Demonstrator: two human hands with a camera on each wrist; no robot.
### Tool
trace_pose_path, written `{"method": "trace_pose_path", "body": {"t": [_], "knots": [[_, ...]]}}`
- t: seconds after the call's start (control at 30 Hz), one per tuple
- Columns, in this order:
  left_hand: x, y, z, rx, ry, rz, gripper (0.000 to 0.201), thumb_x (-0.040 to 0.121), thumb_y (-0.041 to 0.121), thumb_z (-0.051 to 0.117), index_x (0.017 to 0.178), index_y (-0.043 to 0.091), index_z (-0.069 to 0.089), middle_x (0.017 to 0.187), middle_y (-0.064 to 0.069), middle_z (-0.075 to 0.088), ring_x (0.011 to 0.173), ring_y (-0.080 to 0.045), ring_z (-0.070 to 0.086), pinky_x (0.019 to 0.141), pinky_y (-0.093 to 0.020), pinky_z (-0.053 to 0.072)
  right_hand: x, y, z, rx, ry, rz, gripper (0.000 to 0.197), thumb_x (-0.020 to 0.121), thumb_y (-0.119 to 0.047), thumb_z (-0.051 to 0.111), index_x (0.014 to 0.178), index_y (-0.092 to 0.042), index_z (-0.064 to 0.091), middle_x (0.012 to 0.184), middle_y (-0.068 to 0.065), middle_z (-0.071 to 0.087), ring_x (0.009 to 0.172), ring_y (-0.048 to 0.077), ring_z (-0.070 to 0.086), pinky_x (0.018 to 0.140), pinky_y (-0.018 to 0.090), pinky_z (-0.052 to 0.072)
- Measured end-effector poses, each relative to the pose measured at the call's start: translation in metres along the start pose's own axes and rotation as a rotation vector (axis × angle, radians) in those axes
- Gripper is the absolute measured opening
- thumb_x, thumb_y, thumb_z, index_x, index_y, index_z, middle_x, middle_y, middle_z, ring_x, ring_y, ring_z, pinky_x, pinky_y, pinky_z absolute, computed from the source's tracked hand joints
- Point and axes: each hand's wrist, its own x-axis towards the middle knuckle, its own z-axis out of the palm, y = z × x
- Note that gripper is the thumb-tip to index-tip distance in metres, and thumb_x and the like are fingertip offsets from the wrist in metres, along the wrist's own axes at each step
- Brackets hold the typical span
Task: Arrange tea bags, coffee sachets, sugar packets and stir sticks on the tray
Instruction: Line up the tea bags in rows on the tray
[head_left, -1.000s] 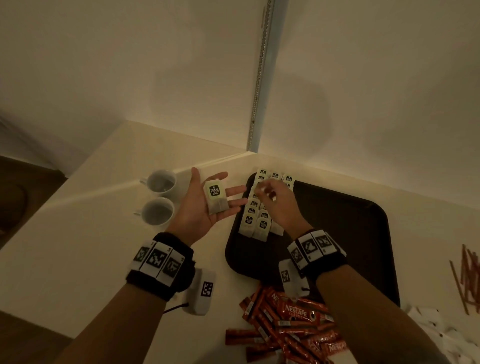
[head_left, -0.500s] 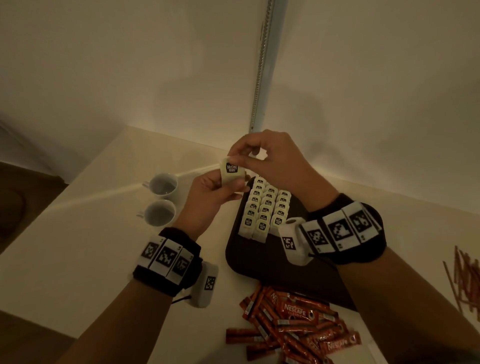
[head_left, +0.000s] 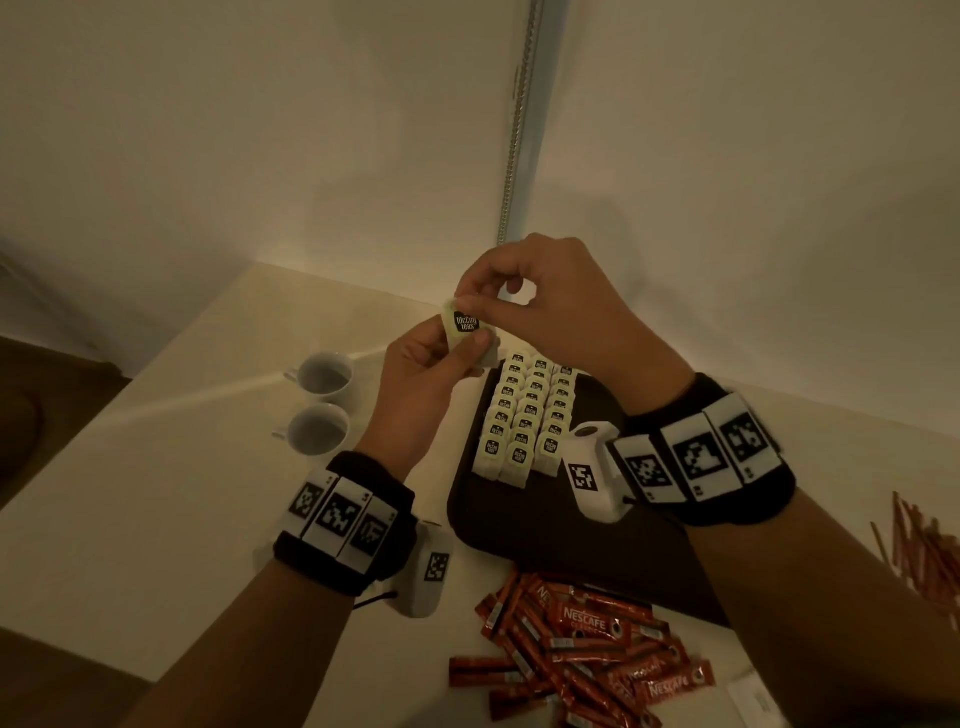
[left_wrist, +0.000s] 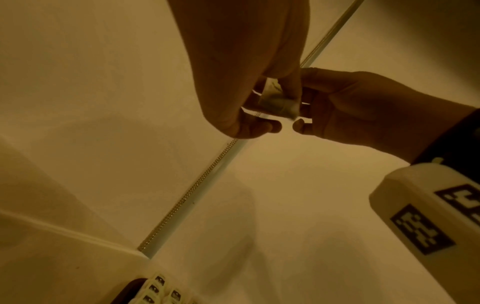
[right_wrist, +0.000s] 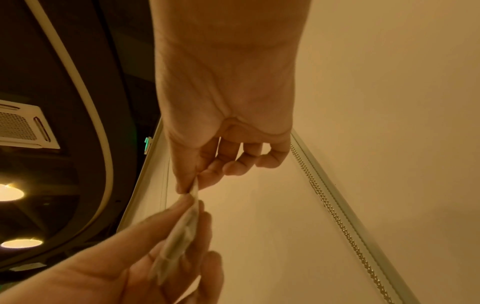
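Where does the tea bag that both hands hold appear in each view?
Head: tea bag upper centre, above the tray's far left corner.
Left wrist: tea bag upper centre, between both hands.
Right wrist: tea bag edge-on, lower centre.
Shared landmark: the vertical bead chain at the wall corner.

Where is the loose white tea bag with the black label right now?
In the head view the white tea bag with the black label is held up between the left hand and right hand, above the dark tray's far left corner.
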Motion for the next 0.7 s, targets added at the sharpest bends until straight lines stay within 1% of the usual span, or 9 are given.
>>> {"method": "trace_pose_path", "body": {"t": [0.07, 0.13, 0.2, 0.33, 0.43, 0.5, 0.6, 0.67, 0.7], "knots": [[0.001, 0.000, -0.002, -0.001, -0.017, 0.003, 0.011, 0.075, 0.028, 0.070, 0.083, 0.031, 0.076, 0.082, 0.004, 0.073, 0.078, -0.010, 0.067, 0.071, -0.022, 0.050, -0.001, 0.002, 0.001, 0.022, 0.010, -0.002, 0.006, 0.083, -0.023, 0.069, 0.085, -0.019, 0.072, 0.073, -0.014, 0.066, 0.070, -0.005, 0.055, 0.069, 0.007, 0.036], [0.001, -0.002, -0.005, -0.012, -0.051, -0.004, 0.017, 0.076, 0.016, 0.072, 0.088, 0.028, 0.076, 0.089, 0.003, 0.074, 0.084, -0.011, 0.068, 0.073, -0.021, 0.051, -0.002, 0.005, 0.000, 0.061, 0.030, 0.022, 0.005, 0.083, -0.023, 0.069, 0.085, -0.019, 0.072, 0.074, -0.014, 0.066, 0.070, -0.003, 0.056, 0.068, 0.008, 0.037], [-0.001, -0.004, -0.005, 0.008, -0.050, -0.008, 0.018, 0.077, 0.013, 0.074, 0.092, 0.024, 0.075, 0.091, 0.003, 0.075, 0.087, -0.010, 0.069, 0.074, -0.019, 0.051, -0.004, 0.009, 0.000, 0.093, 0.041, 0.046, 0.005, 0.083, -0.023, 0.070, 0.085, -0.019, 0.072, 0.075, -0.014, 0.067, 0.070, -0.002, 0.057, 0.067, 0.009, 0.038], [-0.008, -0.007, 0.000, 0.039, -0.022, -0.034, 0.022, 0.078, 0.011, 0.064, 0.099, 0.008, 0.068, 0.086, 0.005, 0.075, 0.085, -0.006, 0.069, 0.074, -0.016, 0.050, -0.012, 0.015, 0.002, 0.135, 0.025, 0.078, 0.004, 0.083, -0.021, 0.070, 0.085, -0.019, 0.072, 0.078, -0.007, 0.070, 0.072, 0.005, 0.060, 0.068, 0.018, 0.045], [-0.015, -0.013, -0.005, 0.077, -0.059, -0.106, 0.036, 0.079, 0.002, 0.064, 0.113, 0.013, 0.062, 0.098, 0.002, 0.074, 0.094, -0.011, 0.069, 0.078, -0.018, 0.051, -0.024, 0.023, 0.005, 0.180, 0.027, 0.143, 0.002, 0.082, -0.020, 0.071, 0.084, -0.020, 0.071, 0.077, -0.005, 0.069, 0.070, 0.006, 0.058, 0.060, 0.009, 0.040], [-0.022, -0.019, -0.019, 0.176, -0.061, -0.167, 0.042, 0.075, 0.011, 0.070, 0.115, 0.020, 0.060, 0.107, 0.001, 0.072, 0.099, -0.014, 0.068, 0.081, -0.022, 0.051, -0.037, 0.034, 0.007, 0.176, -0.009, 0.227, 0.003, 0.082, -0.018, 0.071, 0.085, -0.018, 0.071, 0.077, -0.006, 0.068, 0.069, 0.001, 0.058, 0.063, 0.005, 0.041], [-0.041, -0.026, -0.048, 0.348, -0.049, -0.235, 0.032, 0.075, 0.022, 0.076, 0.105, 0.024, 0.065, 0.102, 0.000, 0.072, 0.094, -0.016, 0.068, 0.081, -0.024, 0.051, -0.063, 0.063, 0.019, 0.092, -0.130, 0.395, 0.008, 0.083, -0.014, 0.069, 0.090, -0.012, 0.071, 0.080, -0.007, 0.066, 0.067, -0.006, 0.056, 0.067, 0.001, 0.041], [-0.057, -0.029, -0.069, 0.429, -0.023, -0.271, 0.020, 0.080, 0.022, 0.067, 0.100, 0.021, 0.067, 0.096, 0.002, 0.072, 0.086, -0.015, 0.068, 0.076, -0.023, 0.053, -0.084, 0.087, 0.034, 0.038, -0.227, 0.512, 0.010, 0.085, -0.014, 0.067, 0.094, -0.011, 0.069, 0.087, -0.001, 0.067, 0.074, -0.001, 0.058, 0.068, 0.002, 0.044], [-0.065, -0.030, -0.078, 0.465, -0.001, -0.286, 0.016, 0.084, 0.017, 0.067, 0.099, 0.018, 0.067, 0.093, 0.002, 0.072, 0.083, -0.015, 0.068, 0.074, -0.022, 0.053, -0.095, 0.098, 0.042, 0.022, -0.275, 0.568, 0.010, 0.086, -0.014, 0.066, 0.096, -0.012, 0.068, 0.092, 0.001, 0.067, 0.079, 0.005, 0.060, 0.071, 0.006, 0.046]]}}
